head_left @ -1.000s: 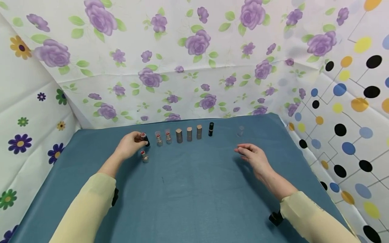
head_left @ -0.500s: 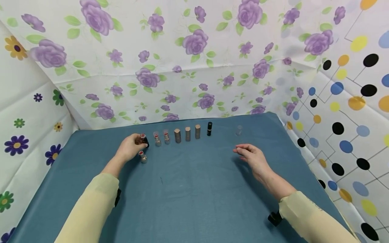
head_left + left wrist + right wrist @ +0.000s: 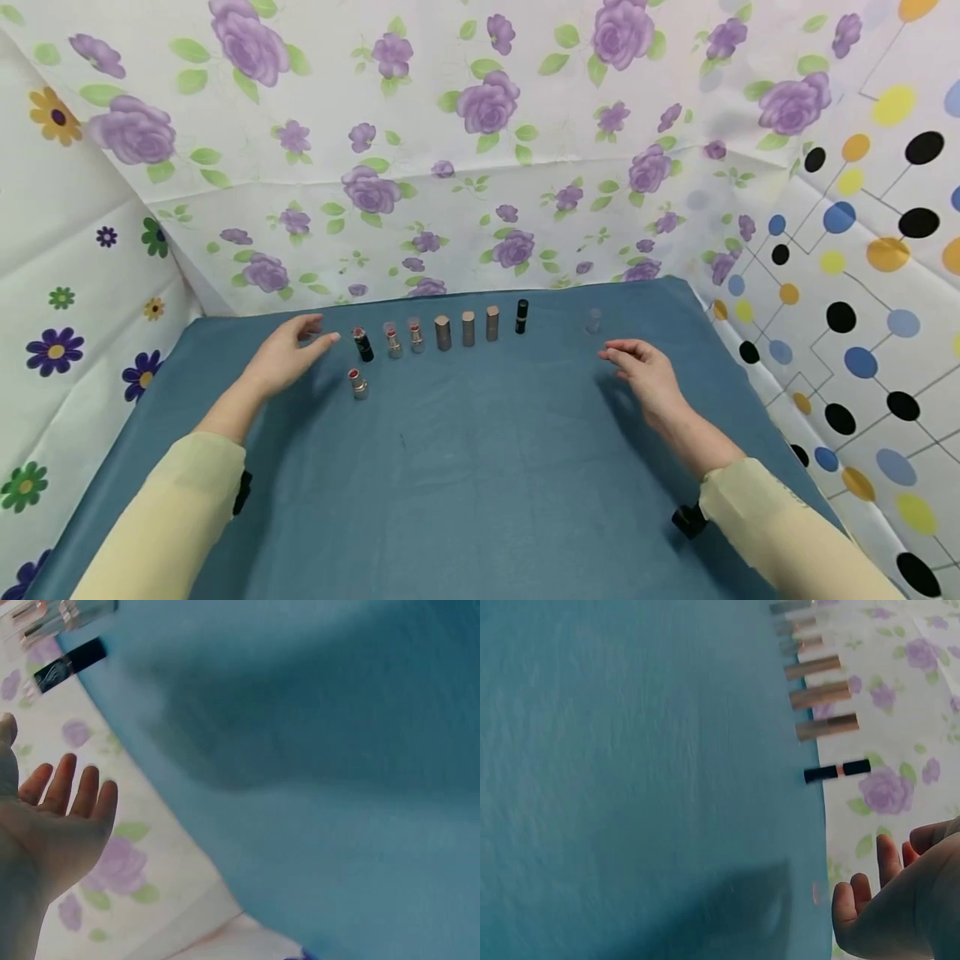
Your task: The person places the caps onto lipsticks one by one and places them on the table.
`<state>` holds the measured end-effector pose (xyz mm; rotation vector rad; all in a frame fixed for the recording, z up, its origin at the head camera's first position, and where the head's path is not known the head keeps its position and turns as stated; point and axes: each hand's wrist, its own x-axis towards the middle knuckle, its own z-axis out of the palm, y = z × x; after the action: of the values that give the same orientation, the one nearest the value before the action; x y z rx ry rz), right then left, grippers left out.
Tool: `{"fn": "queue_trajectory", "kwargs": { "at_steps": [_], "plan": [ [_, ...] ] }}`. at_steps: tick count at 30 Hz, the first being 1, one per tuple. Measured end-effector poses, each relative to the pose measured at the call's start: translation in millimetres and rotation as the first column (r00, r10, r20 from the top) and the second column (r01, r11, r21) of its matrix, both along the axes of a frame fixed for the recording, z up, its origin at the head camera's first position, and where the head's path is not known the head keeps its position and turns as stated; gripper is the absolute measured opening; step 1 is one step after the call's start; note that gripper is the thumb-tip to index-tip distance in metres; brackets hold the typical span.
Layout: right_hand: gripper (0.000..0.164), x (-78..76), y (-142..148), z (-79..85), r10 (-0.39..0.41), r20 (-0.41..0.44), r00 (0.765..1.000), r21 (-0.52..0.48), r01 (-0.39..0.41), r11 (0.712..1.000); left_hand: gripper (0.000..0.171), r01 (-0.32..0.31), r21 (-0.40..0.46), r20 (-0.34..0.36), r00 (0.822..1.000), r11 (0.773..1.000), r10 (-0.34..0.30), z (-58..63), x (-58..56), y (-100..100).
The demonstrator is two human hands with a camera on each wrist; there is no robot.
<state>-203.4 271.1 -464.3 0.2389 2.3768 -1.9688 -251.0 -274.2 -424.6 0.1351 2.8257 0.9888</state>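
Note:
My left hand (image 3: pixel 287 354) hovers over the left part of the cloth, thumb and fingers spread apart and holding nothing; the left wrist view shows the same hand (image 3: pixel 64 832) with its palm up to the camera. Just right of its thumb stands a black lipstick (image 3: pixel 363 345) with a red top. In front of that is a lipstick (image 3: pixel 359 386) with a gold-grey base and red tip. My right hand (image 3: pixel 648 375) hangs over the right side, fingers loosely bent and holding nothing. Behind its fingertips stands a small clear cap (image 3: pixel 593 322).
Along the back of the blue cloth (image 3: pixel 480 467) runs a row: two lipsticks with clear tops (image 3: pixel 393 343), three brown-grey capped tubes (image 3: pixel 468 330) and a black tube (image 3: pixel 521 317). Behind them rises a flowered curtain (image 3: pixel 300 150); a dotted curtain (image 3: pixel 862 308) borders the right.
My left hand has let go of the black lipstick and drawn back to the left; that lipstick stays standing at the row's left end. My right hand has shifted slightly right.

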Motion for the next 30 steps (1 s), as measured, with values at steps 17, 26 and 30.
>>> {"fn": "queue_trajectory", "kwargs": {
  "at_steps": [17,26,30],
  "plan": [
    [0.036,-39.3,30,9.3,-0.075,-0.145,0.987,0.276,0.113,0.955,0.071,0.149,-0.094,-0.283,0.944,0.984,-0.17,62.1,28.8,28],
    [0.039,-56.7,30,11.3,-0.066,-0.157,0.985,0.372,0.121,0.92,0.065,0.246,-0.212,-0.367,0.877,0.946,-0.311,72.4,46.8,71],
    [0.041,-64.9,29,9.9,-0.043,-0.151,0.988,0.42,0.103,0.902,0.064,0.315,-0.25,-0.381,0.837,0.916,-0.392,73.0,54.7,89]
  ]
}}
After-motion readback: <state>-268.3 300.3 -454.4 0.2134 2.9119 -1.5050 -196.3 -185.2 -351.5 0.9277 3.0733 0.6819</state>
